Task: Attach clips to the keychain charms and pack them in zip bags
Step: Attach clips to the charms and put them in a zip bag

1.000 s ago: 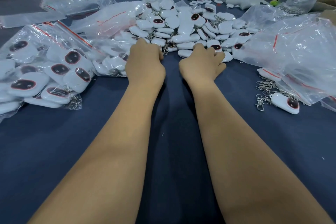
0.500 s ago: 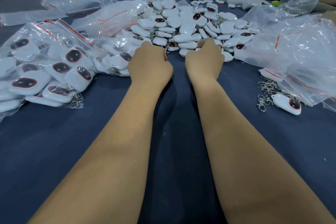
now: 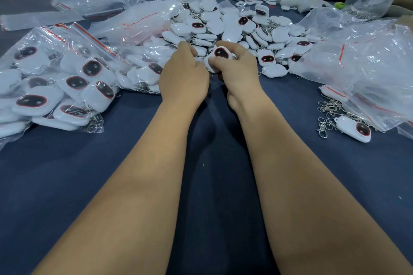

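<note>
Two hands work at one heap of charms point(image 3: 234, 27): the right hand point(image 3: 237, 73) pinches one white charm point(image 3: 218, 58) in its fingers, and the left hand point(image 3: 183, 76) has curled fingers beside it, grip hidden.

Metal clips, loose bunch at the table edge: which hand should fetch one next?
Right, probably. The metal clips lie on the right hand's side. But it already grips a charm, so the left hand would have to take that first.
</note>
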Motion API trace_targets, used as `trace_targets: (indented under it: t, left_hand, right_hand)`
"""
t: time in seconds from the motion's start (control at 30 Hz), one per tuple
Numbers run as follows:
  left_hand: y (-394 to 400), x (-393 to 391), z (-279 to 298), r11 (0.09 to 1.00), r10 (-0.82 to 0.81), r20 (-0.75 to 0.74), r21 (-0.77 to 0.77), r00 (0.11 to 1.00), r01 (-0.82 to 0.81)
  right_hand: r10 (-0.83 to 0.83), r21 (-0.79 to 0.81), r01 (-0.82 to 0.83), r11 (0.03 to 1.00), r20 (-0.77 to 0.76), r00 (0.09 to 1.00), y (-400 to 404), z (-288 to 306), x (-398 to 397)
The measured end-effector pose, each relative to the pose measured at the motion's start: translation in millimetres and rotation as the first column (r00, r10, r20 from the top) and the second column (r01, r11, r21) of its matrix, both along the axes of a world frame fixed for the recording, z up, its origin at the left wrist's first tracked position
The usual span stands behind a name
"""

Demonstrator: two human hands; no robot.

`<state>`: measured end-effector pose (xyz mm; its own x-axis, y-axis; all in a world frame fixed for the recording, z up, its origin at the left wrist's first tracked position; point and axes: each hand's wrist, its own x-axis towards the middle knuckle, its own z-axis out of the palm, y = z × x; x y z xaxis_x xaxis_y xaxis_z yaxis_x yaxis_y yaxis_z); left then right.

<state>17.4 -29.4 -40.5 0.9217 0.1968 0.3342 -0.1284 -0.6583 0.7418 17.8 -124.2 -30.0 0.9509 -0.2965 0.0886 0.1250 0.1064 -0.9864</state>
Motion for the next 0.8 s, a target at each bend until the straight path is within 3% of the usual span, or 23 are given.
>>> trace_targets:
  t: [0.2, 0.37, 0.8]
  left_hand:
    - [-0.3, 0.0, 1.1, 0.999, 0.0, 0.012, -0.039, 1.0, 0.0]
    - [-0.4, 0.9, -0.4, 1.0, -0.005, 0.002, -0.025, 1.0, 0.005]
    - [1.1, 1.9, -2.0, 0.999, -0.051, 0.012, -0.013, 0.999, 0.052]
  right_hand:
    - [0.137, -0.075, -0.137, 0.988, -0.004, 0.991, 1.6, -1.1, -2.6]
    - [0.115, -0.163, -0.121, 0.979, -0.041, 0.992, 1.4, -3.3, -2.6]
    - [0.138, -0.185, -0.14, 0.973, -0.026, 0.99, -1.8, -7.2, 3.9]
